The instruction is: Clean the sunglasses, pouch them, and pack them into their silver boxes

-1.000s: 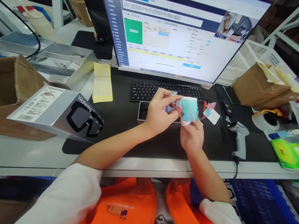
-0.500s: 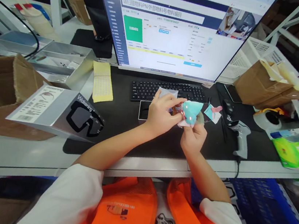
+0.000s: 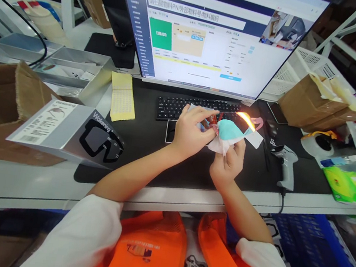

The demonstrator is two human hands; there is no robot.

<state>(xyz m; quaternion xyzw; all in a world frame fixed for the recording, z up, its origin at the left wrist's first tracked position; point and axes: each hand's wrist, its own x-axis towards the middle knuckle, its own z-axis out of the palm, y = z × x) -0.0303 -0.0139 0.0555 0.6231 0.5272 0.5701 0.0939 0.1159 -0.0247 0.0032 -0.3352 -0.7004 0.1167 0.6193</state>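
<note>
Over the black desk mat [image 3: 150, 147] in front of the keyboard [image 3: 197, 108], my left hand [image 3: 193, 131] is closed on the pink frame of a pair of sunglasses [image 3: 232, 122] with a dark lens that glints orange. My right hand [image 3: 229, 157] pinches a teal and white cloth [image 3: 227, 133] against the lens from below. A white tag [image 3: 256, 139] hangs at the glasses' right end.
A monitor [image 3: 210, 37] stands behind the keyboard. A silver glasses box [image 3: 67, 130] and cardboard box [image 3: 1, 106] lie left, yellow label sheet [image 3: 122, 97] beyond. A barcode scanner [image 3: 285, 165], mouse [image 3: 269, 127], tape roll [image 3: 316, 143], green packet [image 3: 351, 185] and brown box [image 3: 313, 101] lie right.
The glasses have turned so the lens now faces up and glints orange. The cloth has shifted from covering the lens front to lying under and along it.
</note>
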